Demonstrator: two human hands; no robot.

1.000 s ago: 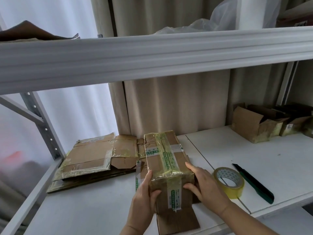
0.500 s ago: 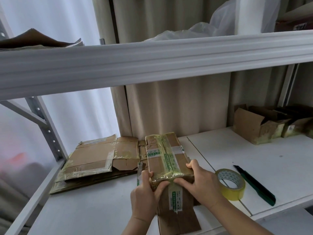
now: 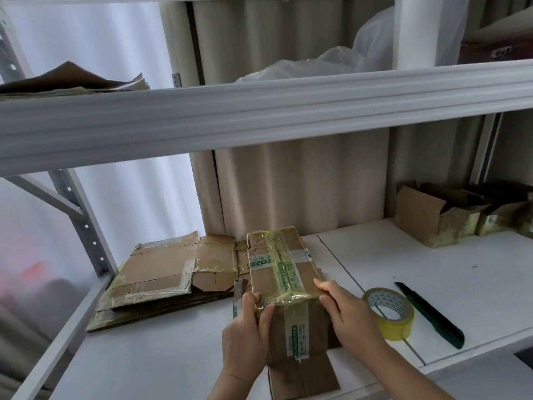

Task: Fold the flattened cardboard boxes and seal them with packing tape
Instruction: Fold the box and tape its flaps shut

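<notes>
Shelf board: the white lower shelf (image 3: 178,353) carries everything; the work sits at its near edge, left of the middle seam.
Flattened stock: a stack of flattened cardboard boxes (image 3: 161,272) lies well to the left of the hands, not yet folded.
Folded box: the cardboard box (image 3: 281,267) stands on the shelf with its long axis running away from the person, near end towards the hands, far end towards the curtain; a bottom flap juts out towards the viewer.
Tape seam: yellowish packing tape (image 3: 284,272) runs along that same long axis and turns down over the near end face.
Left hand: the left hand (image 3: 245,339) grips the near left corner, thumb on top, fingers round the end face.
Right hand: the right hand (image 3: 350,316) holds the near right corner, fingers curled over the top edge, pressing the tape.
Tape roll: the roll of packing tape (image 3: 388,313) lies just beside the right hand, on its right, so that hand is the nearer one.
Cutter: a green utility knife (image 3: 429,314) lies just right of the roll, pointing away from the person.
Judgement: the next strip would probably start at this near end and run away from the person, the left hand steadying.
</notes>
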